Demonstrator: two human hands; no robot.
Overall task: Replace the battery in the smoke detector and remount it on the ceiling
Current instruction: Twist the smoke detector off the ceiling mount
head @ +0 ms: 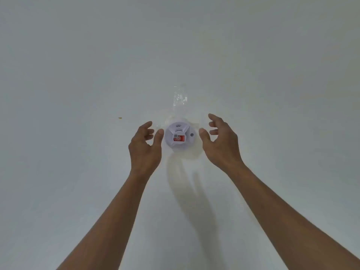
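A round smoke detector point(179, 137) of smooth white plastic sits flat on the ceiling point(78, 75) just below the centre of the frame; its face is domed, with curved vent slots, a small wave symbol near the top, a red rectangular label with a grey tab, and a small grey dot toward its right rim; the ceiling is matt, pale grey-white, with a faint yellowish stain and crinkled clear tape point(180, 98) above the detector; a tiny tan speck point(120, 118) lies well to the left. The left hand point(145, 147) is raised just left of the detector, its grip spread, fingers loosely bent, thumb tip near the rim but apart from it; the right hand point(220, 141) mirrors it just to the right, grip likewise spread, holding nothing; both bare forearms rise from the lower corners; soft shadows fall below the detector; bare ceiling stretches on all sides.
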